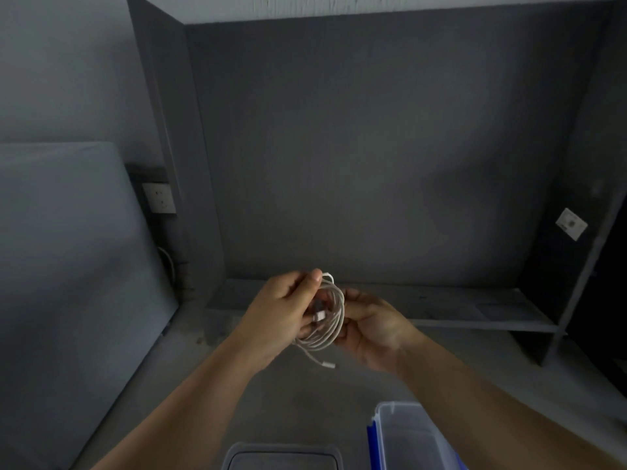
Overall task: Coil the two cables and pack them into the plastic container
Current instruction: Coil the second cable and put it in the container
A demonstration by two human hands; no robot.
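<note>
A white cable (331, 320) is wound into a coil of several loops, held upright in the air between both hands. My left hand (278, 310) grips the coil's left side, thumb near the top where a white plug sticks up. My right hand (373, 325) pinches the coil's right side. One free end with a white plug (328, 364) dangles below the coil. A clear plastic container (407, 435) with a blue clip stands open at the bottom right, partly hidden by my right forearm. I cannot make out a second cable.
A grey lid (281, 457) lies flat at the bottom edge, left of the container. A low dark shelf (475, 310) runs along the back wall. A wall socket (159, 198) sits at the left, beside a pale mattress-like panel (68, 249).
</note>
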